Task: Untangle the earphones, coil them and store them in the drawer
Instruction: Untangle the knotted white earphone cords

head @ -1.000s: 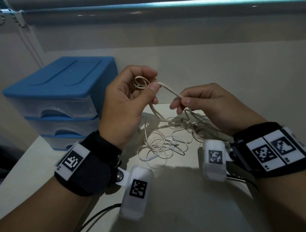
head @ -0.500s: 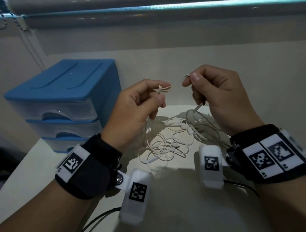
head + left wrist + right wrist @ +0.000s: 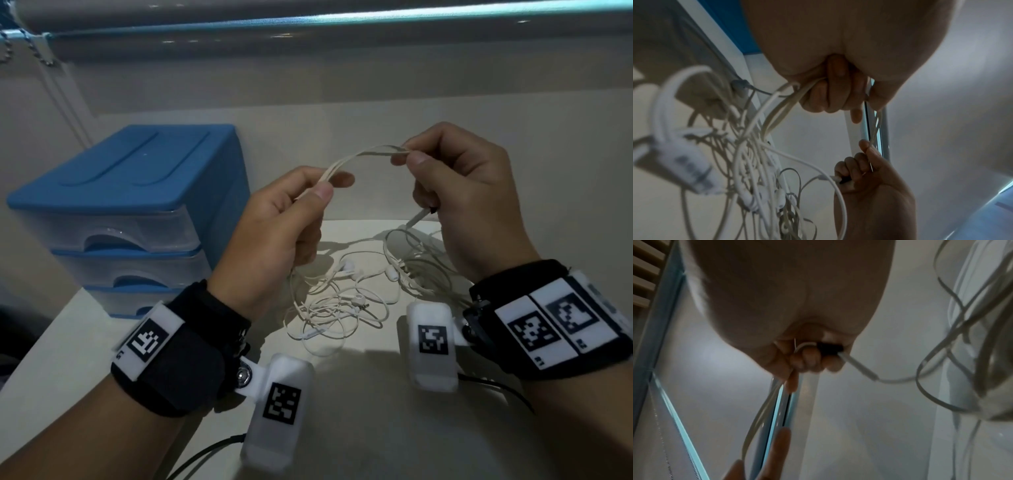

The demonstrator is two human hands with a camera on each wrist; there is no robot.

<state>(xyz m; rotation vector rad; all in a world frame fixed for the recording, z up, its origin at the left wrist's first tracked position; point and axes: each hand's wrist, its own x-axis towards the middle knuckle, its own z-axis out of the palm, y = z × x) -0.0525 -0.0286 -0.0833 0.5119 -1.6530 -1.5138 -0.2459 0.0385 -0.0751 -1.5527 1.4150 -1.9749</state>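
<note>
A short run of doubled cord is held taut above the table point(image 3: 359, 411); it is pinched at one end by the left hand point(image 3: 274, 236) and at the other by the right hand point(image 3: 469, 205), whose lower fingers are also curled round the plug end. The rest of the earphones point(image 3: 342, 308) lies in a loose tangle on the table, below and between the hands; the drawer unit point(image 3: 126, 212) stands to the left of that tangle, its drawers closed. Should the span be pulled harder, the knots below are likely to be tightened; a bud could be snagged and the pile dragged off the table.
</note>
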